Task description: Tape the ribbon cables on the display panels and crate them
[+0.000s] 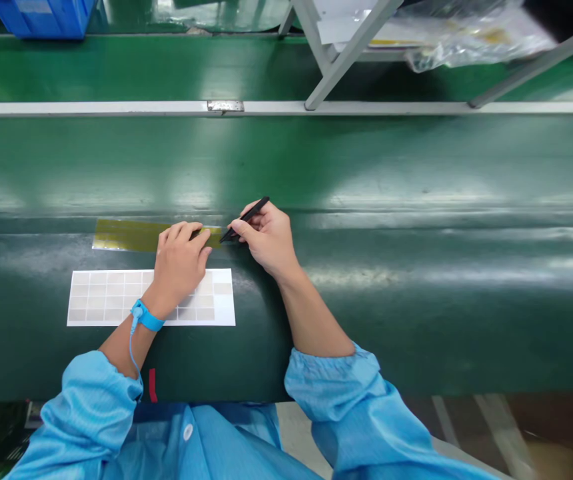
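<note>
My left hand (180,261) rests palm down with its fingers apart, the fingertips on a yellow-olive translucent film strip (126,235) lying on the green work surface. A dark patch shows under those fingertips; I cannot make out what it is. In my right hand (271,237) a slim black pen-like tool (254,211) is pinched, its tip down at the strip's right end. Below the strip lies a white sheet of pale rectangular labels (224,313), partly covered by my left hand and wrist. A blue wrist strap (149,317) with a cord is on my left wrist.
Beyond a white rail (141,109) stands a blue bin (51,17) at the upper left. A grey metal rack (349,57) at the upper right holds clear plastic bags (466,40). Red tape (152,385) marks the near edge of the green surface (441,320).
</note>
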### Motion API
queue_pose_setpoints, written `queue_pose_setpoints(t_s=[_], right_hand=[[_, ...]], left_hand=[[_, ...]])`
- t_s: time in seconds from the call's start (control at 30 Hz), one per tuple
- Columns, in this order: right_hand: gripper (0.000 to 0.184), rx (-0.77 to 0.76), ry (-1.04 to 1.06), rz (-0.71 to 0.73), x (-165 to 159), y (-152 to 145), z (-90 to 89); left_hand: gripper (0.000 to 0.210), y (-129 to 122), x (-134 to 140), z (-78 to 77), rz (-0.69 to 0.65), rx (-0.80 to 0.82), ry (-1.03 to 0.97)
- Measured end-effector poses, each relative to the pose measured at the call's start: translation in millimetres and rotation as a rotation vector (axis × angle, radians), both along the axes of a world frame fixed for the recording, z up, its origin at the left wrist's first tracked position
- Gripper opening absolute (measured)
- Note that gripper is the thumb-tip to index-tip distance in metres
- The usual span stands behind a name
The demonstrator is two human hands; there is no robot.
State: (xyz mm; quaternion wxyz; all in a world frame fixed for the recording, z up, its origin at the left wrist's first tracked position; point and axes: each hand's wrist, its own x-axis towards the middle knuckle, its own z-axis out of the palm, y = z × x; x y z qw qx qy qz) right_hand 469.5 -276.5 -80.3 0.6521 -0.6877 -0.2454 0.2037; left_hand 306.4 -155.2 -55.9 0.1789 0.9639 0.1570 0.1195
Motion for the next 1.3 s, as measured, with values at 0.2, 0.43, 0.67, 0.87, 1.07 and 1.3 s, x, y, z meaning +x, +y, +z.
queue_pose_setpoints(t_s=[0.2, 0.43, 0.67, 0.87, 1.07, 1.3], right_hand=[[0.033, -0.019, -0.011, 0.008, 0.4, -1.1, -1.1], [0.035, -0.036, -0.016, 0.019, 0.6, -2.0, -0.7], [0.034, -0.023, -0.003, 0.007, 0.7, -1.9, -0.6], [0.034, -0.010, 0.007, -0.004, -0.1, -1.1, -1.1], [0.036, -0.016, 0.005, -0.002, 0.4, -0.1, -2.9], [0.036, -0.026, -0.002, 0.000, 1.0, -0.2, -4.1]], left_hand=[[0.032, 0.4, 1.2, -1.5, 0.012, -0.009, 0.000], [0.035, -0.4, 1.7, -1.1, 0.017, -0.020, 0.005], [0.039, 0.2, 1.6, -1.5, 0.019, -0.016, 0.011], [0.037, -0.4, 0.3, -2.2, 0.020, 0.000, 0.001], [0.036, -0.3, -0.7, -2.3, 0.022, 0.001, -0.007], [0.034, 0.1, -0.1, -1.3, 0.024, -0.016, -0.010]])
